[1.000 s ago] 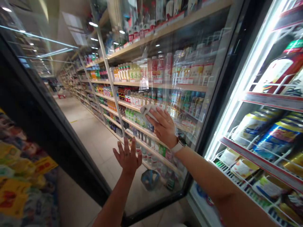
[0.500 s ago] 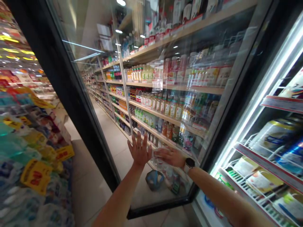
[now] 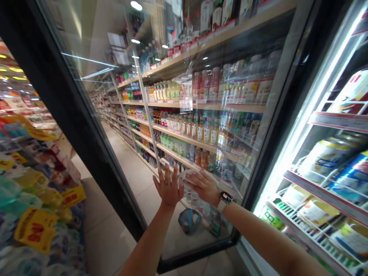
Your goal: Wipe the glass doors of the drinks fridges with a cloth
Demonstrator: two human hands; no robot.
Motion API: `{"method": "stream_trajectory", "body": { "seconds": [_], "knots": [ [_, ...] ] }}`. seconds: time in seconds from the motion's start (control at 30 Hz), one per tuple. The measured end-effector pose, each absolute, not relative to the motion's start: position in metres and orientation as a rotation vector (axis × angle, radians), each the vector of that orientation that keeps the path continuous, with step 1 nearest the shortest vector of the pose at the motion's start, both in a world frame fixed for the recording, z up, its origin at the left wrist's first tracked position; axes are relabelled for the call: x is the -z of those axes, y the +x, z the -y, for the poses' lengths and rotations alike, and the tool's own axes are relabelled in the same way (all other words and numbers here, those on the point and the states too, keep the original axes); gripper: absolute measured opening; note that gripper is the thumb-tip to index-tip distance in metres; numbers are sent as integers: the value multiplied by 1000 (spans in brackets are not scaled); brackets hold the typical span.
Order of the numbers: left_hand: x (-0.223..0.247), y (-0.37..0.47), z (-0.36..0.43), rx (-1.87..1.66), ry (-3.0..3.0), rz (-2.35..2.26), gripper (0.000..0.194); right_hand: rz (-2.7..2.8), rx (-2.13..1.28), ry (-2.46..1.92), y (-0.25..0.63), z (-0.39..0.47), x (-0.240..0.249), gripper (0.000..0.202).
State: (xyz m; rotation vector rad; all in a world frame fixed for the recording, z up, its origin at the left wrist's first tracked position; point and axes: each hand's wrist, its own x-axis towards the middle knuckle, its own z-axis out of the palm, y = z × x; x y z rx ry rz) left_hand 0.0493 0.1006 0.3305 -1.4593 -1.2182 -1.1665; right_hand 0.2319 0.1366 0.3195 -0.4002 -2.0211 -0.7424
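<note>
White cloth (image 3: 183, 176) lies between the two hands, flat on the glass door (image 3: 172, 245) and mostly hidden under the fingers of the right hand (image 3: 203, 188), which is the nearer and appears to press it there; its visible end pokes out to the left of those fingers, towards the thumb of the left hand. So little of it shows that its long axis cannot be told. The left hand (image 3: 169, 190) is spread wide, holding nothing, palm towards the pane just beside the cloth; whether it touches the glass cannot be told. Both hands are in the lower half of the door, whose long axis runs upright, its dark side edges drawing together downward in this view. Counted: one cloth, two hands, one door, one watch (image 3: 226, 197) on the right wrist, and one dark basin (image 3: 189, 221) with something blue in it, showing in the lower pane below the hands. Two large yellow price signs (image 3: 35, 230) stand out among the packs on the left. Bottles (image 3: 198, 131) in rows beyond the glass, and cans (image 3: 322, 157) in the lit cooler on the right, are too many or too blurred to count.
</note>
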Motion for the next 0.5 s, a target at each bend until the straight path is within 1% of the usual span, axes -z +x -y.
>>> {"method": "stream_trajectory", "body": {
  "seconds": [0.1, 0.17, 0.23, 0.33, 0.43, 0.5],
  "knots": [
    [-332, 48, -102, 1164, -1447, 1189, 56, 2067, 719, -381, 235, -123, -278, 39],
    [-333, 48, -103, 1158, -1444, 1164, 57, 2077, 713, -387, 239, -121, -272, 39],
    [-336, 48, -103, 1153, -1445, 1144, 58, 2068, 704, -407, 239, -125, -282, 40],
    [-340, 49, -102, 1188, -1469, 1111, 57, 1979, 640, -533, 226, -134, -317, 50],
    [-342, 45, -102, 1274, -1534, 1021, 61, 1820, 451, -701, 199, -128, -349, 64],
    [-339, 40, -104, 1322, -1562, 929, 64, 1784, 325, -685, 182, -116, -359, 72]
  ]
}}
